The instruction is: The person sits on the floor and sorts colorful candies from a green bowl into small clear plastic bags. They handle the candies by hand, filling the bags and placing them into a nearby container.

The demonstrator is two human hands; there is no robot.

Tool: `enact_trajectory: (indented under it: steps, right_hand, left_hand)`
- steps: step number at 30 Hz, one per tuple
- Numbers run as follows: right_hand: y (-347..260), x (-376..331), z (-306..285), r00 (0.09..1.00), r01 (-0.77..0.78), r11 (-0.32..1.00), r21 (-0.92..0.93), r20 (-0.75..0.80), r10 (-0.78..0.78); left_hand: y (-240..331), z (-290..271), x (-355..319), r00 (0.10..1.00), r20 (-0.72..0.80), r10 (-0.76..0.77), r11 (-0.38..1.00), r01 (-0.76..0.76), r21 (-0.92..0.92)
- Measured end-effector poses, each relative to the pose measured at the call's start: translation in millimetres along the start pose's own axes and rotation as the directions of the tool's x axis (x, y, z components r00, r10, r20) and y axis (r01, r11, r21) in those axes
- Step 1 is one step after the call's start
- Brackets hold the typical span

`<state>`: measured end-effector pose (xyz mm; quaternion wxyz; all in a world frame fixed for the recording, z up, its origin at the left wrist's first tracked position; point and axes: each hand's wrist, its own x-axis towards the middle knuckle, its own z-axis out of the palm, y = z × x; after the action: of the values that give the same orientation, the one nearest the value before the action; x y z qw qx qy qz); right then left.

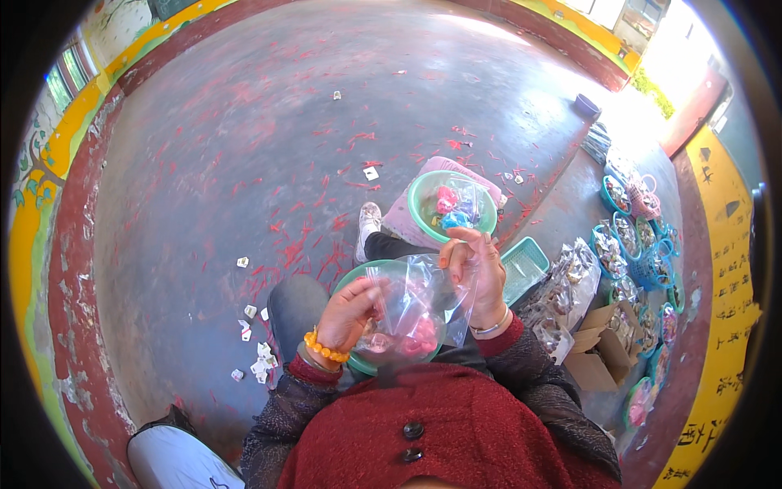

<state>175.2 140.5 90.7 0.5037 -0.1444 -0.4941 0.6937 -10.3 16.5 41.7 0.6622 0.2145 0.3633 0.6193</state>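
A clear plastic bag (401, 303) is stretched between my two hands above my lap. At its left edge, my left hand (349, 314) pinches the film, with an orange beaded bracelet at the wrist. Fingers bent, my right hand (481, 275) grips the film on the other side. Below the bag, a green bowl (355, 279) rests on my lap; pink pieces (419, 336) show in it, partly through the film. Just ahead, a second green bowl (418, 213) stands on a pink cushion (401, 213), holding a pink item (446, 199), a blue item (456, 220) and clear wrapping.
Right of my hand lies a pale green rectangular basket (525, 265). Beyond it are a heap of filled clear bags (562, 285), an open cardboard box (603, 346) and several colourful baskets (652, 265) along the wall. Red scraps (297, 236) and white bits (262, 363) litter the floor.
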Motion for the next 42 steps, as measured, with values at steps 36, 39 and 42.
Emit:
enact_trajectory:
  steps: [36, 39, 42]
  right_hand:
    - [25, -37, 23, 0.932, -0.19, 0.751, -0.632, 0.124, 0.34]
    - [28, -38, 13, 0.91, -0.339, 0.797, -0.499, 0.042, 0.413]
    - [27, -39, 4, 0.88, -0.41, 0.765, -0.497, 0.003, 0.474]
  left_hand:
    - [-3, 36, -5, 0.913, -0.155, 0.378, 0.845, -0.272, 0.46]
    - [-2, 18, -2, 0.878, -0.045, 0.477, 0.692, -0.343, 0.635]
    - [13, 20, -4, 0.866, 0.023, 0.499, 0.462, -0.289, 0.838]
